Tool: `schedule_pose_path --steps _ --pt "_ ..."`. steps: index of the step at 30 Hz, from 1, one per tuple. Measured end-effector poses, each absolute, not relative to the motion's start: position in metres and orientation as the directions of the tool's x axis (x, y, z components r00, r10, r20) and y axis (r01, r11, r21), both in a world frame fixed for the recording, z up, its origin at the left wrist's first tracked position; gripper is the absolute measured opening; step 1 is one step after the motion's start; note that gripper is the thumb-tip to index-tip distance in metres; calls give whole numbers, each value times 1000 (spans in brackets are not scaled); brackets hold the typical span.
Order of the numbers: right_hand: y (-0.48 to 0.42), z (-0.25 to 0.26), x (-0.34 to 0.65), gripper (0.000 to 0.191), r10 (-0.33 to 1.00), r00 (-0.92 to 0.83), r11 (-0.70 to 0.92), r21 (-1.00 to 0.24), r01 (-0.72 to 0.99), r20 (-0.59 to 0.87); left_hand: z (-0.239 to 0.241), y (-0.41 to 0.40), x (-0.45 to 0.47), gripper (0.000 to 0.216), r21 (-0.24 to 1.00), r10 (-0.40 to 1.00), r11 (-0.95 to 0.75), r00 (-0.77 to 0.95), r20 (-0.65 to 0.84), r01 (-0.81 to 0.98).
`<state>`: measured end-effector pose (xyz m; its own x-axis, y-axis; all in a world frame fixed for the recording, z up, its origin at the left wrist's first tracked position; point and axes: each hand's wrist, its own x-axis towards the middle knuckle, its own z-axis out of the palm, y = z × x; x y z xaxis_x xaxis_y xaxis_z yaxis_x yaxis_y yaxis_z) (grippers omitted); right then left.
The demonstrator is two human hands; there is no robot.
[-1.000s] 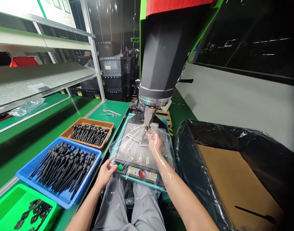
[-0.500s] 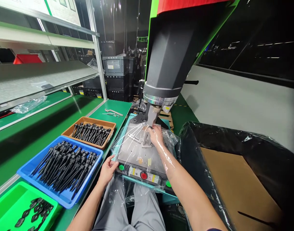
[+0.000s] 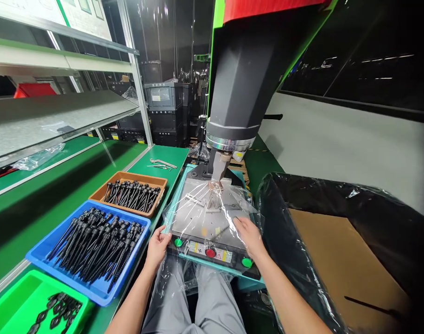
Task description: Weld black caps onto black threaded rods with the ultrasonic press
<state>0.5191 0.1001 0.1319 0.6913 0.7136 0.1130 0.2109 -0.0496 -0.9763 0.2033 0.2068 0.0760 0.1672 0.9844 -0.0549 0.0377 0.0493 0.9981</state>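
Note:
A press machine has a grey head (image 3: 237,88) hanging over a metal base plate (image 3: 198,218). A clear plastic sheet (image 3: 229,204) lies loosely over the plate and a small fixture (image 3: 212,200) under the horn. My left hand (image 3: 158,248) is at the front left corner of the base, beside a green button (image 3: 178,242), with its fingers curled on the edge of the sheet. My right hand (image 3: 248,236) lies flat with fingers stretched on the sheet at the front right, just behind another green button (image 3: 247,262). A red button (image 3: 210,253) sits between them.
On the green bench to the left stand a blue tray (image 3: 41,253) and a brown tray (image 3: 104,192) of black pins, plus a green tray (image 3: 10,301) of small black parts. A cardboard box lined with a black bag (image 3: 284,222) stands at the right. Shelves rise at the left.
My right hand has drawn back from the fixture under the horn to the front right of the plate. My left hand stays at the front left corner.

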Motion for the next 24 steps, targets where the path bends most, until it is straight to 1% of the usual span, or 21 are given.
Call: schedule_pose_path --steps 2,4,5,7,8,9,11,13,14,15,17,18,20,22,24 --pt "59 122 522 57 680 733 -87 -991 105 18 70 208 202 76 996 983 46 174 -58 71" --pt "22 120 527 58 544 835 -86 -995 -41 -81 66 208 200 78 985 980 35 189 -67 169" --pt "6 122 528 58 454 886 -60 -995 -74 -93 65 208 199 81 967 979 22 192 -72 253" --pt "-18 132 526 57 308 951 25 -999 -39 -29 67 204 198 88 884 981 -39 188 -56 466" --pt "-26 139 522 56 285 958 73 -997 4 24 70 201 197 91 818 982 -91 187 -21 568" --pt "-31 146 517 54 303 950 121 -992 41 76 76 196 198 91 744 981 -157 191 40 649" --pt "-34 161 502 49 419 894 203 -976 80 160 92 183 200 84 610 949 -314 220 226 728" --pt "-29 171 485 42 546 805 256 -961 102 231 114 165 206 72 513 865 -472 264 427 717" --pt "-25 174 476 40 595 759 277 -954 115 264 126 154 209 66 480 814 -542 290 503 690" --pt "-20 175 467 38 634 715 297 -946 129 296 137 143 213 61 458 768 -603 319 555 653" --pt "-9 175 452 36 692 629 334 -929 156 354 154 122 222 52 457 704 -694 390 594 556" --pt "-4 174 445 35 713 590 354 -921 164 380 159 114 226 49 481 685 -724 434 585 494" --pt "7 170 434 32 751 519 388 -909 153 408 164 102 233 49 570 657 -742 551 515 353" --pt "16 167 425 32 784 476 399 -911 107 399 163 96 238 51 688 627 -690 663 409 227" --pt "23 165 417 36 801 471 378 -923 80 369 160 93 239 42 774 604 -612 726 328 159"
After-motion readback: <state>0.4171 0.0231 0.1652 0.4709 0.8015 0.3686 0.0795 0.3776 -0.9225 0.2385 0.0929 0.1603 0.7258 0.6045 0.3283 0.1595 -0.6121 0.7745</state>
